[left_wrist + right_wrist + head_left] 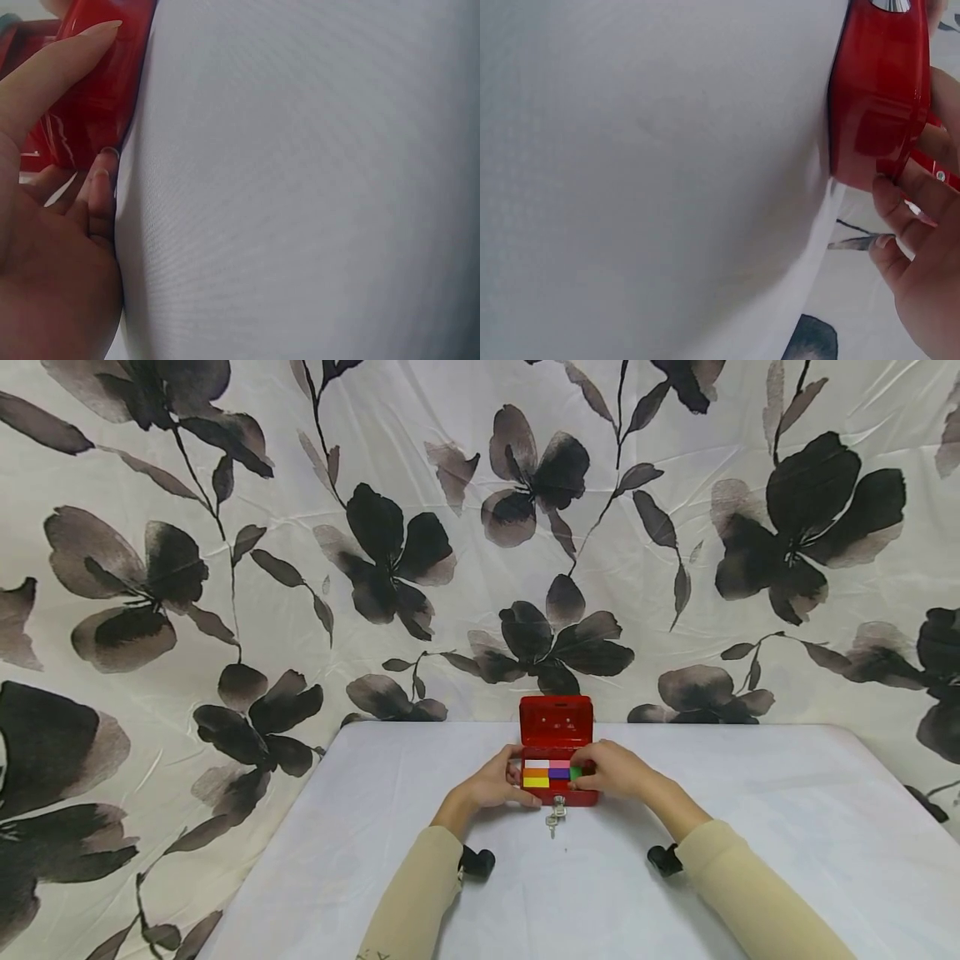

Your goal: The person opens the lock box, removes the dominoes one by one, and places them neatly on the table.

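Note:
A red metal cash box (561, 798) stands on the table with its lid (556, 722) raised. Coloured blocks lie side by side in it, among them a yellow block (536, 782), an orange block (536, 772), a purple block (558, 773) and a pink block (559, 764). My left hand (495, 781) grips the box's left side, thumb on the front wall and fingers along the side. Over the right rim reaches my right hand (611, 768), its thumb and forefinger around a green block (575, 772). Its other fingers (889, 191) are outside the box wall.
Small keys (553, 823) hang from the lock at the box's front. White cloth covers the table (420, 893), and a floral-patterned sheet (465, 552) hangs behind its far edge. Black wrist mounts (477, 862) sit at both cuffs.

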The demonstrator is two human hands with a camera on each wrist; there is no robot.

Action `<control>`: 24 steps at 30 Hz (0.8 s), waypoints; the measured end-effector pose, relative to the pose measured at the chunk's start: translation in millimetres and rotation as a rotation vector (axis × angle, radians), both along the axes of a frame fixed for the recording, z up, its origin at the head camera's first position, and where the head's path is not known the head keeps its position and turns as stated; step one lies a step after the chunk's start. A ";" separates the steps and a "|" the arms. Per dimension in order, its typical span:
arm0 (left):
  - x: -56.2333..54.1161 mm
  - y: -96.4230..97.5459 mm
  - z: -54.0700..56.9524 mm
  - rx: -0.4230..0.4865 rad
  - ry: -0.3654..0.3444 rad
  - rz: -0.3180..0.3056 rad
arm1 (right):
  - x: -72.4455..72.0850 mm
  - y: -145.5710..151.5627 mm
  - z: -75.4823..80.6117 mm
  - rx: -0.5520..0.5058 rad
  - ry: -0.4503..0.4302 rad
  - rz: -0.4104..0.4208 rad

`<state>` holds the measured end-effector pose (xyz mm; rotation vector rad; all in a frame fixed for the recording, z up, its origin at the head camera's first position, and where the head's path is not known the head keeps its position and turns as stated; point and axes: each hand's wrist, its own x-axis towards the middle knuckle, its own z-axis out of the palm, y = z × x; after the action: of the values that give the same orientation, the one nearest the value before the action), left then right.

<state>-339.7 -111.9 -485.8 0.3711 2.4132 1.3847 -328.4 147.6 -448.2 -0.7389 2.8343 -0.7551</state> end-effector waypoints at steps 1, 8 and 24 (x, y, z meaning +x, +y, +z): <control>0.1 -0.1 -0.2 0.000 0.002 0.000 | -0.6 0.9 -0.5 -0.017 -0.001 0.011; -0.3 -0.6 -0.6 -0.002 0.000 0.003 | -3.2 6.0 -4.7 -0.113 -0.020 0.053; -1.4 -0.3 -0.5 0.005 -0.001 -0.009 | 4.1 10.0 -5.3 -0.245 -0.013 0.015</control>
<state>-341.2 -112.1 -486.4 0.3823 2.4053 1.3866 -324.3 157.6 -453.6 -0.7822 2.7504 -1.1147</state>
